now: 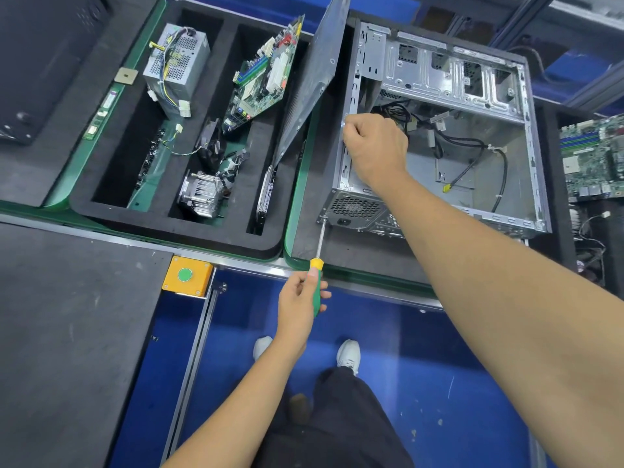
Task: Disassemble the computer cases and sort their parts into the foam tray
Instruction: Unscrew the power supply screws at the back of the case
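Screwdriver (317,261) tip and rear corner of the computer case (439,136) are what I'm watching: the shaft runs up and slightly right from my left hand (300,295), and its tip sits at the lower left corner of the case's back panel, beside the power supply grille (354,207). My left hand is wrapped around the green handle, thumb up near the yellow collar. The tool's long axis points almost straight away from me, so the next turn depends on the tip staying square on that corner. I judge a screw is there, but I can't make one out.

My right hand (374,146) is farther in, curled into a fist on the case's upper left edge. Whether it grips the rim or a small part I can't tell; the fingers are folded under.

The case lies open side up on the dark mat, with cables (472,153) loose inside. The foam tray (169,221) lies to its left, holding a power unit (175,62), a circuit board (263,76), a cooler (202,194) and a side panel (314,79) leaning in its slot. A second board at the right is cut off.
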Demonstrator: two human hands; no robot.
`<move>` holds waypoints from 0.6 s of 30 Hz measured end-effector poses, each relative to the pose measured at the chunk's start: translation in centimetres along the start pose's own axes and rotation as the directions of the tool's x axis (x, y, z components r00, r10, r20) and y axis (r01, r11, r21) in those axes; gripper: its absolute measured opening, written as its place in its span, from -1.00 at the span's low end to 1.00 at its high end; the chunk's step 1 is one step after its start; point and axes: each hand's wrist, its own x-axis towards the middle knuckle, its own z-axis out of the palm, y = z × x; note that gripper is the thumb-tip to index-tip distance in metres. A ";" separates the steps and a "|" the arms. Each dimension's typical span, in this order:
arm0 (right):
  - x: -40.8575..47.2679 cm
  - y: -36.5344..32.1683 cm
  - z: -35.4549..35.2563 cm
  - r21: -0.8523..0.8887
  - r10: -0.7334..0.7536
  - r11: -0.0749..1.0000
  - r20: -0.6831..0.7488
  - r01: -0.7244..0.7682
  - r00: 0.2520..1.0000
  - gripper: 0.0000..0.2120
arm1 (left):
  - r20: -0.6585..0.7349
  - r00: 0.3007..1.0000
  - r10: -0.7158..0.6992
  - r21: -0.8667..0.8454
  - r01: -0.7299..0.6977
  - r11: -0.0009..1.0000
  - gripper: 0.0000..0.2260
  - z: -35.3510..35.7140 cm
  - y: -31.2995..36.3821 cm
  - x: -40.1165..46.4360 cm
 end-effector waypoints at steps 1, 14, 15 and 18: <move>0.0 0.0 0.0 -0.002 0.001 1.000 0.001 -0.001 1.000 -0.73 | 0.032 0.999 -0.027 -0.007 0.027 1.000 -0.71 0.0 0.1 -0.1; -0.1 0.0 0.0 0.019 0.010 1.000 0.003 -0.010 1.000 -0.75 | -0.016 1.000 0.016 0.026 -0.016 1.000 -0.84 -0.2 0.2 0.2; -0.1 0.0 -0.1 0.023 0.010 1.000 0.002 -0.010 1.000 -0.75 | -0.005 1.000 0.006 0.029 -0.006 1.000 -0.81 -0.2 0.3 0.1; -0.1 0.0 0.0 0.024 0.010 1.000 0.003 -0.011 1.000 -0.76 | 0.042 0.999 -0.018 0.054 0.015 0.998 -0.72 -0.1 0.4 -0.1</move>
